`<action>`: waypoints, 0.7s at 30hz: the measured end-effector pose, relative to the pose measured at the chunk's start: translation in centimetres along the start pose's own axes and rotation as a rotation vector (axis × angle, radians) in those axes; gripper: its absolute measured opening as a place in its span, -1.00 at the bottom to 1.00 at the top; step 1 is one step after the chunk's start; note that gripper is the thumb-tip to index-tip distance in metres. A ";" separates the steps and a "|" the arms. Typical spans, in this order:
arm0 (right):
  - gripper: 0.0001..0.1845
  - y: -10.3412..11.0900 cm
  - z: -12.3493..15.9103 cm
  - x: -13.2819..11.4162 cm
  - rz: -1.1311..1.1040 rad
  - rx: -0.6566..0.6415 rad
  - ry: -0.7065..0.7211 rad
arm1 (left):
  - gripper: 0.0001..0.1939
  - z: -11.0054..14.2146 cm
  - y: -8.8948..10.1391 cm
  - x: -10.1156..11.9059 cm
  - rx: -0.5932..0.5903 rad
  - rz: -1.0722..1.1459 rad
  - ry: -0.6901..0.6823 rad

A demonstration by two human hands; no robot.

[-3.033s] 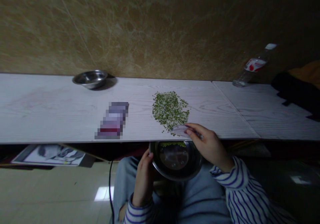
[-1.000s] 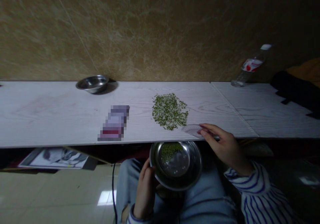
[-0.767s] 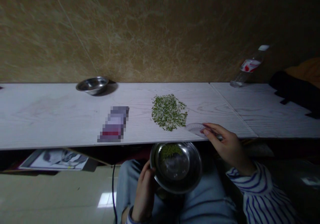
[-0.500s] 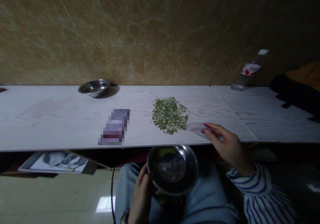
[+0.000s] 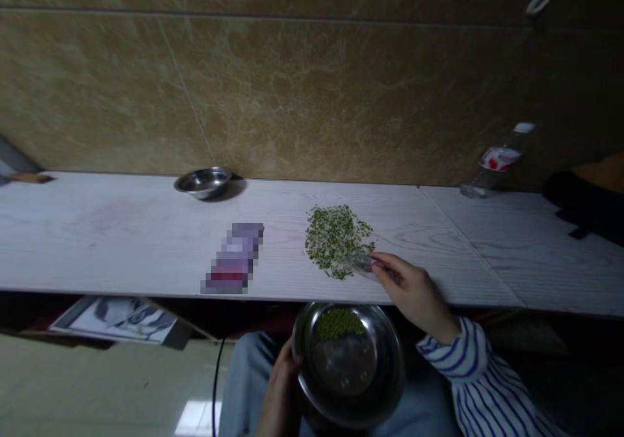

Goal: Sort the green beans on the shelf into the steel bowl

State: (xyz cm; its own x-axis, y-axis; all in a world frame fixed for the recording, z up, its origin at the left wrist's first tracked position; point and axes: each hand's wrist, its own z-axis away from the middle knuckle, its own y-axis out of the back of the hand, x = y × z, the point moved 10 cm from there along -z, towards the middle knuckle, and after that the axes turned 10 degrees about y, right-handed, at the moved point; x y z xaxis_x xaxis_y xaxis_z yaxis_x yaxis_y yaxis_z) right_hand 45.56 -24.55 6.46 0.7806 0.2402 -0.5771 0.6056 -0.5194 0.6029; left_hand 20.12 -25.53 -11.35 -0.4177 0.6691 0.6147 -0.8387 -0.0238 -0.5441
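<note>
By the worktop (image 5: 121, 248) edge, my left hand (image 5: 284, 382) grips a bowl (image 5: 387, 365); my right hand (image 5: 413, 294) pinches clear plastic (image 5: 359, 264), best slid under grains (image 5: 332, 234).

A brown marbled wall (image 5: 292, 99), crossed by thin seams (image 5: 273, 17), rises behind a long, whitish, wood-grained table (image 5: 136, 242). Below at the left, the pale, glossy floor (image 5: 97, 385), probably tiled, shows a bright patch of reflected light (image 5: 197, 417). The room's right side is dim.
</note>
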 end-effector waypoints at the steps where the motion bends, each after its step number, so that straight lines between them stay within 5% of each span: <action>1: -0.69 -0.3 -0.1 -0.4 0.002 -0.014 0.025 | -0.49 -0.1 0.0 0.0 -0.016 0.028 -0.003; 14: -0.74 -2.5 0.2 -2.3 0.043 -0.138 0.144 | -0.53 0.0 -0.9 -0.5 -0.045 0.131 0.060; 21: -0.71 -3.6 -1.1 -1.6 0.098 -0.145 0.141 | -0.45 -1.9 0.5 -2.5 0.004 0.166 0.082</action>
State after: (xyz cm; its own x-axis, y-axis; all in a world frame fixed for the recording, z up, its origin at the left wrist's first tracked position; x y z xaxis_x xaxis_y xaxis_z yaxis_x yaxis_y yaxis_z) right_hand 42.30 -22.18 5.87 0.8447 0.3120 -0.4350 0.5336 -0.4252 0.7311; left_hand 21.37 -25.81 -14.21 -0.5208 0.7140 0.4679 -0.7619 -0.1415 -0.6321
